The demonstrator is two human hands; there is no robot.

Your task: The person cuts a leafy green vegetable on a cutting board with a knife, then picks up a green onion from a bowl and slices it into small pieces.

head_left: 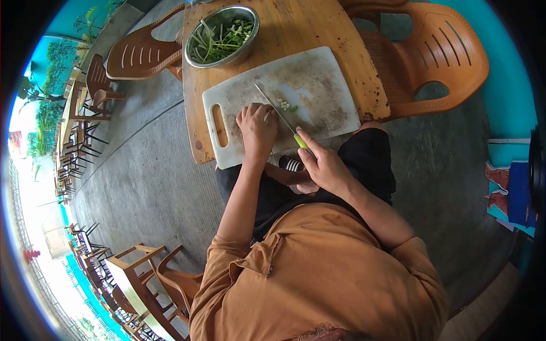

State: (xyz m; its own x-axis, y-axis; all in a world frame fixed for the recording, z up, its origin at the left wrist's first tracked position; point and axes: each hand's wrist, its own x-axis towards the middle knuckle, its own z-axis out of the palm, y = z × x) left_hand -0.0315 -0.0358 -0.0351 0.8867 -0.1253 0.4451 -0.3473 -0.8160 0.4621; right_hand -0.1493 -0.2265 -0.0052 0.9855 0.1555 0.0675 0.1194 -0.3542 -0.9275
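Observation:
My right hand (pixel 327 169) is closed round the light green handle of a knife (pixel 277 108). The blade lies slantwise over a worn white cutting board (pixel 335 85). Left of the blade, my left hand (pixel 257 129) rests on the board with its fingers curled together. A pale sliver shows at its fingertips, but what it grips is mostly hidden. Just right of the blade lie small chopped pale pieces (pixel 284 104) and a short green piece (pixel 294 108).
A metal bowl (pixel 250 52) with cut green stems and leaves stands beyond the board on the wooden table (pixel 290 28). Orange-brown plastic chairs flank the table, one at right (pixel 443 57) and one at left (pixel 139 54). My knees are under the near edge.

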